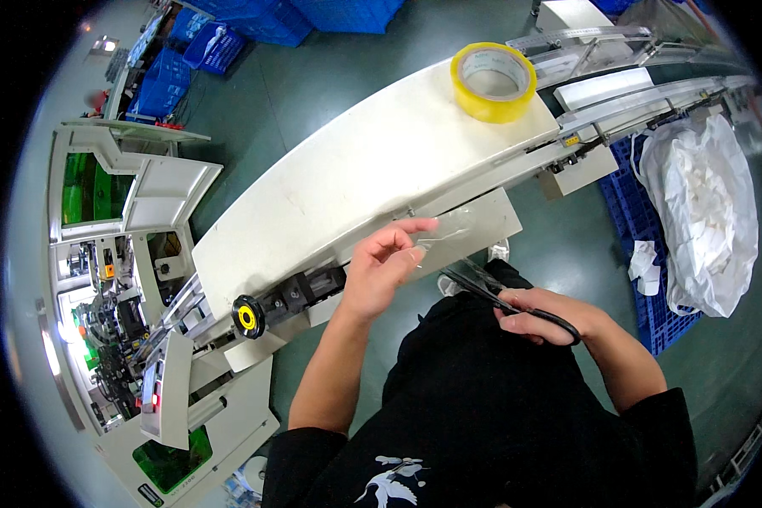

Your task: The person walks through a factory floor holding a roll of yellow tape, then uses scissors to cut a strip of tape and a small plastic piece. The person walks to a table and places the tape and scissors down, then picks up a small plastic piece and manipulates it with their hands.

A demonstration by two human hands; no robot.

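Scissors [516, 309] with black handles sit in the right hand [550, 317], whose fingers [516, 326] are curled closed through and around the handles, blades pointing up toward the left hand. That left hand [381, 267] pinches a strip of clear tape [440, 241] between thumb and fingers [415, 227], narrow and closed on it, just in front of the near edge of the pale desk [330, 195]. A yellow tape roll [493, 82] stands on the desk's far end, well apart from both hands. The step in hand looks like cutting the strip: the blades lie near it, though whether they touch it cannot be told. The cut likely calls for keeping the strip taut and bringing the blades squarely across it, clear of the pinching fingertips.
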